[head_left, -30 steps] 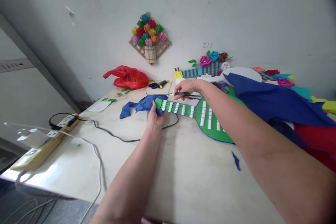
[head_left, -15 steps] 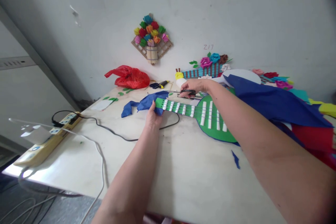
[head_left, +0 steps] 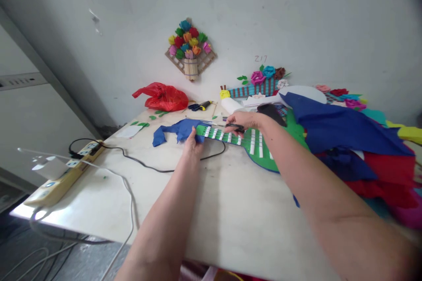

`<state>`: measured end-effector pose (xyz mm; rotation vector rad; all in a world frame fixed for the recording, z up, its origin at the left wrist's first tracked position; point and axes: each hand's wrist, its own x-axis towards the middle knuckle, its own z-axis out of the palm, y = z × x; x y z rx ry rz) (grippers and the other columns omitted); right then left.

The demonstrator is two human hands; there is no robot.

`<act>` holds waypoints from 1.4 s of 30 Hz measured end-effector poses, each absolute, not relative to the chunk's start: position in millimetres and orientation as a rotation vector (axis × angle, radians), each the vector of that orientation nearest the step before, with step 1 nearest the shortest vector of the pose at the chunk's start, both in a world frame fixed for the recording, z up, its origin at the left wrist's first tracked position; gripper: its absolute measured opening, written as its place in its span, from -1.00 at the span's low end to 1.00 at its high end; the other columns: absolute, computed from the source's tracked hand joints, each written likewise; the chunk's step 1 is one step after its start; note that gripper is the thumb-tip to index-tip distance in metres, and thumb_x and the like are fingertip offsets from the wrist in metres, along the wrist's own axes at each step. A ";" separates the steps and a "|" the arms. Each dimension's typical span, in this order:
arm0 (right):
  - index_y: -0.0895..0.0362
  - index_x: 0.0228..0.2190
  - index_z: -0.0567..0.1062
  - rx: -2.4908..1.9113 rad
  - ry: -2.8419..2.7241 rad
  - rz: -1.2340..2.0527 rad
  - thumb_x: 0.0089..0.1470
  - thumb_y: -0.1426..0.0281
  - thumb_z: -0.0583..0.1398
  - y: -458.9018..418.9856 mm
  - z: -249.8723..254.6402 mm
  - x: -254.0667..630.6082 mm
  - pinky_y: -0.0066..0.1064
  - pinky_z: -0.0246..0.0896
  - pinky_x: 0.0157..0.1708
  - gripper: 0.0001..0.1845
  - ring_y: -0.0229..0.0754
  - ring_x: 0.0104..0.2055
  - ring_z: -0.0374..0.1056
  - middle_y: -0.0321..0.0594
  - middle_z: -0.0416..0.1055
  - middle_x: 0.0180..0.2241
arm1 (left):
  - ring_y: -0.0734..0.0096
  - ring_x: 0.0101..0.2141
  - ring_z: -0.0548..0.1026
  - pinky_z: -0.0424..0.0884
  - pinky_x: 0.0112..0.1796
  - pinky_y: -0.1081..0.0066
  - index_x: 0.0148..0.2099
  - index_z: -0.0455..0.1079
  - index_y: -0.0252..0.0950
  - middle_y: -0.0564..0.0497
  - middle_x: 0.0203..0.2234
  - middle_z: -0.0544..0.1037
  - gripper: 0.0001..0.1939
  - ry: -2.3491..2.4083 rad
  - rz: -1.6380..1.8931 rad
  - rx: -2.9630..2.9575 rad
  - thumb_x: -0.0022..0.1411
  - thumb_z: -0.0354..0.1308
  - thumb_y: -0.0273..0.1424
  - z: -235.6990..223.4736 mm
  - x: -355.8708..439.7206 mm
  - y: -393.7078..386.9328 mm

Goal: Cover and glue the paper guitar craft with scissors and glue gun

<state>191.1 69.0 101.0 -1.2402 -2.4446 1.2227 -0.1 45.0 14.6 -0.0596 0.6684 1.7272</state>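
Observation:
A green craft guitar (head_left: 260, 162) with white strips across its neck and body lies on the table, edged in blue. My left hand (head_left: 192, 144) grips the head end of its neck, thumb on top. Blue paper (head_left: 184, 129) sticks out beneath and beyond that end. In my right hand (head_left: 242, 120) is a pair of scissors (head_left: 236, 128), held above the neck with the blades pointing left along the far edge of the blue paper. My right forearm covers part of the guitar body.
A power strip (head_left: 66, 171) with cables lies at the left. Behind are a red plastic bag (head_left: 166, 97), pliers (head_left: 201, 106) and a white paper roll (head_left: 231, 106). Blue sheets (head_left: 349, 127), red paper (head_left: 389, 171) and paper flowers (head_left: 354, 104) heap at the right. A flower decoration (head_left: 190, 44) hangs on the wall.
My right hand with the scissors has come lower and nearer, bringing the blades to the blue paper beside the neck. The guitar body has shifted slightly; my left hand keeps its hold.

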 end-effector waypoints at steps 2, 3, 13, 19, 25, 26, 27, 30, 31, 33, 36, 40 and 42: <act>0.17 -0.53 0.33 -1.276 -2.361 1.189 -0.32 0.00 0.32 67.4 93.0 187.9 -0.54 0.02 -0.70 -0.48 -0.37 -0.71 0.23 -0.36 0.33 -0.69 | 0.49 -0.51 0.51 0.50 -0.34 0.45 -0.16 0.38 -0.30 0.07 -0.52 0.53 -0.84 0.715 1.722 -0.094 0.18 0.09 -0.50 17.3 1.1 44.1; 0.17 -0.54 0.32 -1.293 -2.323 1.187 -0.33 0.00 0.32 66.9 89.9 187.1 -0.54 0.03 -0.70 -0.48 -0.37 -0.72 0.22 -0.37 0.32 -0.70 | 0.48 -0.51 0.50 0.49 -0.34 0.43 -0.17 0.38 -0.30 0.07 -0.53 0.52 -0.84 0.734 1.722 -0.102 0.17 0.10 -0.51 18.6 1.6 43.5; 0.18 -0.51 0.34 -1.229 -2.489 1.355 -0.24 0.01 0.29 53.5 92.0 199.4 -0.54 0.11 -0.70 -0.50 -0.38 -0.71 0.24 -0.32 0.36 -0.66 | 0.33 -0.43 0.53 0.45 -0.20 0.25 -0.32 0.38 -0.37 -0.01 -0.50 0.53 -0.88 0.704 1.681 0.035 0.08 0.03 -0.52 15.9 -14.4 37.4; 0.17 -0.50 0.32 -1.323 -2.523 1.422 -0.29 -0.03 0.29 47.2 90.1 198.7 -0.55 0.07 -0.73 -0.46 -0.39 -0.72 0.21 -0.35 0.34 -0.67 | 0.32 -0.44 0.53 0.46 -0.24 0.26 -0.29 0.37 -0.36 -0.01 -0.51 0.53 -0.73 0.697 1.667 0.071 -0.05 -0.04 -0.63 12.2 -21.0 38.7; 0.16 -0.46 0.31 -1.391 -2.534 1.446 -0.29 -0.06 0.28 46.7 90.2 198.7 -0.53 0.12 -0.71 -0.43 -0.36 -0.71 0.23 -0.35 0.33 -0.68 | 0.33 -0.37 0.54 0.46 -0.21 0.29 -0.25 0.34 -0.35 0.01 -0.47 0.52 -0.58 0.662 1.697 0.080 -0.17 -0.11 -0.72 12.9 -18.2 39.4; 0.16 -0.46 0.31 -1.384 -2.539 1.444 -0.28 -0.06 0.28 46.9 90.1 198.5 -0.53 0.10 -0.71 -0.43 -0.36 -0.71 0.23 -0.34 0.34 -0.68 | 0.34 -0.36 0.54 0.46 -0.20 0.29 -0.24 0.34 -0.35 0.01 -0.46 0.52 -0.56 0.658 1.699 0.086 -0.19 -0.12 -0.74 12.9 -17.9 39.4; 0.16 -0.46 0.31 -1.378 -2.546 1.437 -0.27 -0.06 0.27 47.1 90.1 198.1 -0.54 0.08 -0.71 -0.44 -0.37 -0.71 0.23 -0.33 0.35 -0.67 | 0.34 -0.35 0.54 0.46 -0.19 0.28 -0.24 0.33 -0.35 0.01 -0.46 0.52 -0.55 0.651 1.697 0.092 -0.20 -0.13 -0.75 12.7 -17.8 39.4; 0.16 -0.48 0.30 -1.355 -2.569 1.402 -0.25 -0.06 0.26 45.9 90.8 195.5 -0.56 0.03 -0.72 -0.45 -0.39 -0.73 0.23 -0.32 0.36 -0.67 | 0.31 -0.31 0.53 0.44 -0.15 0.23 -0.24 0.32 -0.34 0.01 -0.43 0.52 -0.52 0.614 1.678 0.115 -0.23 -0.15 -0.76 11.4 -19.0 40.1; 0.16 -0.48 0.29 -1.349 -2.575 1.391 -0.25 -0.06 0.26 45.0 91.1 194.2 -0.56 0.02 -0.71 -0.45 -0.38 -0.73 0.23 -0.32 0.37 -0.67 | 0.30 -0.29 0.53 0.43 -0.13 0.22 -0.24 0.32 -0.34 0.00 -0.42 0.52 -0.53 0.602 1.670 0.120 -0.22 -0.14 -0.76 10.8 -19.9 40.3; 0.16 -0.50 0.28 -1.339 -2.574 1.383 -0.26 -0.06 0.26 42.9 91.0 190.9 -0.55 0.04 -0.70 -0.45 -0.37 -0.72 0.25 -0.31 0.37 -0.67 | 0.28 -0.26 0.52 0.41 -0.11 0.20 -0.23 0.32 -0.33 -0.01 -0.39 0.53 -0.54 0.573 1.651 0.133 -0.20 -0.14 -0.74 10.0 -21.8 40.2; 0.17 -0.51 0.28 -1.320 -2.563 1.384 -0.26 -0.07 0.26 40.1 88.7 185.4 -0.54 0.03 -0.71 -0.44 -0.35 -0.71 0.27 -0.29 0.38 -0.67 | 0.25 -0.22 0.52 0.40 -0.09 0.16 -0.20 0.33 -0.32 -0.02 -0.35 0.53 -0.55 0.515 1.618 0.167 -0.16 -0.12 -0.71 10.0 -23.9 38.7; 0.17 -0.51 0.28 -1.282 -2.564 1.394 -0.23 -0.07 0.25 37.5 84.6 179.1 -0.58 -0.07 -0.75 -0.45 -0.34 -0.68 0.30 -0.25 0.40 -0.64 | 0.19 -0.19 0.51 0.39 -0.10 0.15 -0.18 0.35 -0.35 -0.09 -0.30 0.54 -0.58 0.485 1.585 0.168 -0.10 -0.11 -0.67 11.5 -24.0 35.5; 0.17 -0.50 0.27 -1.269 -2.536 1.425 -0.22 -0.07 0.24 36.7 83.2 176.8 -0.59 -0.11 -0.77 -0.45 -0.35 -0.69 0.29 -0.25 0.40 -0.65 | 0.17 -0.17 0.50 0.38 -0.11 0.13 -0.17 0.36 -0.36 -0.11 -0.28 0.54 -0.60 0.468 1.594 0.165 -0.08 -0.11 -0.64 11.7 -23.7 34.9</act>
